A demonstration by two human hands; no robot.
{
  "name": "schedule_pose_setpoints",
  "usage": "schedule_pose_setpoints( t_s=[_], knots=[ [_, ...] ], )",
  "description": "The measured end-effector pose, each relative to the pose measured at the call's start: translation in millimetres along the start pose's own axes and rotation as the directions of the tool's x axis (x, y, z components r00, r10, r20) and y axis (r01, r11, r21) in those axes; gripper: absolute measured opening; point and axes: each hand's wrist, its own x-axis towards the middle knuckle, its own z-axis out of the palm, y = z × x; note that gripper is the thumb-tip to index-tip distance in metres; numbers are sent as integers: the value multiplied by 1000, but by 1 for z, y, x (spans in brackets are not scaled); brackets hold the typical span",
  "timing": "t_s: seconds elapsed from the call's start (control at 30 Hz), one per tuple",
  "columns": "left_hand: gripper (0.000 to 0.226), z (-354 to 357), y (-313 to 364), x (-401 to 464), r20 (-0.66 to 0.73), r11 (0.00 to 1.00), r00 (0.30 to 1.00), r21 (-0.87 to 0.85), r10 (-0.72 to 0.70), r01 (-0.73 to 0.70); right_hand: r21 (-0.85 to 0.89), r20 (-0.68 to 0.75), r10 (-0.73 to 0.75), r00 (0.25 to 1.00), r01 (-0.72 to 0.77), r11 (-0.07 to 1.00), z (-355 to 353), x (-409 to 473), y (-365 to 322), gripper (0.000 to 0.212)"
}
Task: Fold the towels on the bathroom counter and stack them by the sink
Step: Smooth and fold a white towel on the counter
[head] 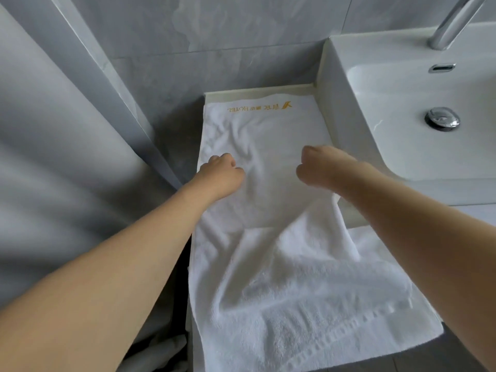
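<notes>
White towel (268, 146) lies lengthwise down the centre of the frame on the narrow counter (319, 103), gold lettering at its far end, near end rumpled and spilling toward the bottom edge. Left hand (221, 174) and right hand (312, 167) sit knuckles-up at mid-towel, fingers curled under; whether they pinch cloth I cannot tell. Probably placed to smooth or start a fold. Sink (418, 116) upper right, just beside.
</notes>
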Motion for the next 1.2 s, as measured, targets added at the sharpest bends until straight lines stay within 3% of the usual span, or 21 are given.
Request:
schedule_pose_setpoints(
  t_s=[0.1,0.2,0.3,0.43,0.6,0.7,0.77,0.87,0.97,1.1,1.2],
  knots=[
    [55,7,-4,49,-73,990,997,139,-11,21,52,-15,-35,999,36,998,28,54,-7,46],
    [62,16,-3,95,-152,985,988,171,16,11,97,-125,-26,992,38,995,43,104,-2,54],
    [71,35,-9,126,-112,979,992,201,60,-37,139,-179,-75,981,101,985,48,151,11,59],
    [71,55,-26,140,-268,953,954,298,136,-52,29,-256,-62,965,71,997,64,189,33,62],
    [64,41,-19,160,-172,944,979,327,110,-49,54,-328,-82,941,105,993,61,198,39,64],
    [58,22,-2,195,-329,960,933,274,147,-55,36,-376,-104,921,127,991,60,205,37,70],
    [59,15,9,219,-328,970,938,243,111,-30,18,-395,-115,911,134,991,62,209,37,78],
    [63,20,15,240,-259,953,963,302,78,4,16,-402,-106,909,123,992,61,216,42,78],
    [67,18,12,248,-279,948,956,318,92,2,35,-382,-77,921,98,995,52,223,39,76],
    [67,17,14,250,-277,939,957,344,91,10,52,-520,-5,854,38,998,31,247,25,59],
    [66,16,16,255,-282,937,956,349,82,23,10,-472,-90,877,108,994,18,270,25,52]
  ],
)
